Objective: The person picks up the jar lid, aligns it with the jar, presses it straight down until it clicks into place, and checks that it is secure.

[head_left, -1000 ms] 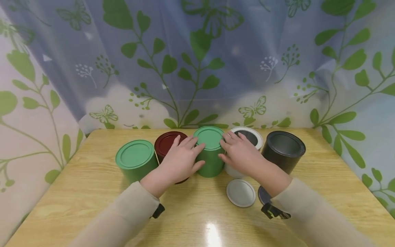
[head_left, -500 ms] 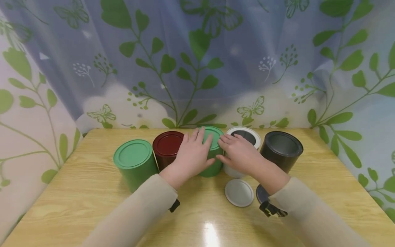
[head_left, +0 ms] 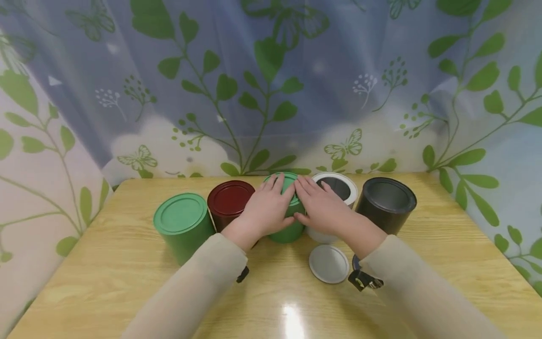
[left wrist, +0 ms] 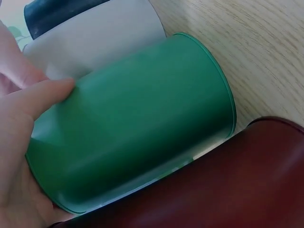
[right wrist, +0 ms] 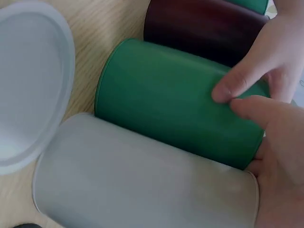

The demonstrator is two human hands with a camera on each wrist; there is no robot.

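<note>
Landmark for these notes: the middle green can (left wrist: 142, 118), third of five along the wooden table (head_left: 84, 268). To its left, close by, we have a dark red can (head_left: 230, 200); past that, at the end of the row, a second green can (head_left: 184, 230). Just beside its right flank stands a white can (right wrist: 147, 166), with a dark centre inside its pale rim; beyond, a black can (head_left: 383, 212). We cannot tell whether the white can touches our landmark. In front of it and a little right lies a flat grey disc lid (head_left: 329, 263); further right, a dark blue disc (head_left: 356, 262), mostly hidden by a pale sleeve (head_left: 423, 287). Well behind it hangs a leaf-and-butterfly curtain (head_left: 271, 108).

The middle green can stands upright, long axis vertical, lidded end up. Its green lid (head_left: 289, 178) is largely covered by hands; we cannot tell how firmly it sits. Left hand (head_left: 267, 205): fingers extended over the lid, thumb flat on the can's front wall. Right hand (head_left: 321, 205): likewise laid out straight, touching rather than clenched, its thumb tip just beside the other.
</note>
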